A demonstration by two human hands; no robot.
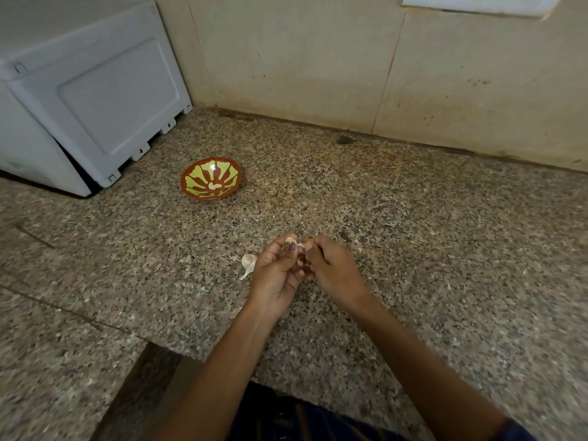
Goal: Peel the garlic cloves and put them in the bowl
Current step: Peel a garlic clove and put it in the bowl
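My left hand and my right hand meet above the speckled granite counter. Between their fingertips is a small pale garlic clove; my left thumb and fingers pinch it, and my right fingertips pinch at its skin beside it. Another garlic clove, still in its papery skin, lies on the counter just left of my left hand. The red bowl with a yellow-green petal pattern sits farther back to the left, with one peeled clove in its bottom.
A grey-white appliance stands at the back left, close to the bowl. A beige tiled wall closes the far side. The counter's front edge has a step cut near my left forearm.
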